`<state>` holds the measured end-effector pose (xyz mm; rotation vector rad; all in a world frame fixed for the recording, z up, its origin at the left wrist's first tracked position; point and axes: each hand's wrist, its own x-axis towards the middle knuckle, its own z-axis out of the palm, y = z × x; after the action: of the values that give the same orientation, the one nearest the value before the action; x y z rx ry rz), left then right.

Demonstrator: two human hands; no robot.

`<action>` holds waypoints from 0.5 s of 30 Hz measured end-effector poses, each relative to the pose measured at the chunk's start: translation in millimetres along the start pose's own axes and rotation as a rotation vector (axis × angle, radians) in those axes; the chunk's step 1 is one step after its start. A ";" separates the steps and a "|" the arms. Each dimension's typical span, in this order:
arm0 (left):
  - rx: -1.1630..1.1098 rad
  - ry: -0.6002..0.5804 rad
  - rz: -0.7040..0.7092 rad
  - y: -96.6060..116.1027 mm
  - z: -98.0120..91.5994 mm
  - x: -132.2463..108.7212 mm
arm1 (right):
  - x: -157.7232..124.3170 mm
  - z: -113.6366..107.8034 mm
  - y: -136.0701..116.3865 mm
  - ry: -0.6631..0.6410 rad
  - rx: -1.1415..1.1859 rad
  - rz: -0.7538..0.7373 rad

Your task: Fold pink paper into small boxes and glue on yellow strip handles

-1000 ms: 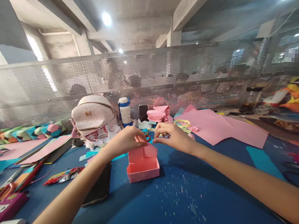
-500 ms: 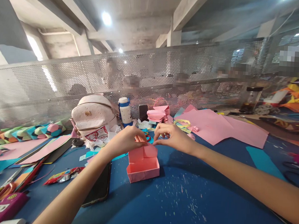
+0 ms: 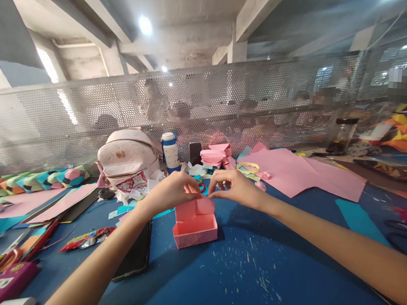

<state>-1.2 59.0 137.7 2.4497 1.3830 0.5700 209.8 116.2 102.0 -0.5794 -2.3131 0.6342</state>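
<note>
Head view: pink paper box point(image 3: 195, 222) lying 9-to-3 o'clock, mouth up; left hand point(image 3: 170, 193) and right hand point(image 3: 238, 188) fingers point(image 3: 212, 189) pinching its 12 o'clock flaps.

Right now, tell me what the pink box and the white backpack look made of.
The pink box looks like matte paper: sharp fold creases, thin flaps. The white backpack is probably faux leather: soft sheen, pebbled dotted surface.

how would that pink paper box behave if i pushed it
Folded from thin sheet, the pink paper box is probably light and would slide on the blue table. Its open walls likely crumple if squeezed; its low flat base should resist tipping.
</note>
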 end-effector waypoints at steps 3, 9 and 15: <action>-0.003 0.007 0.001 -0.8 0.8 -0.5 | 0.3 0.3 -2.2 0.003 -0.033 0.043; -0.018 0.006 0.008 -2.1 1.6 -0.2 | 0.7 1.3 -3.9 0.008 -0.035 0.071; -0.019 0.014 0.012 -3.1 1.6 0.3 | 0.4 -6.6 -4.9 -0.077 -0.193 0.027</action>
<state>-2.7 60.7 135.0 2.4456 1.3627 0.6013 213.0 114.4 109.3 -0.6868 -2.4601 0.4548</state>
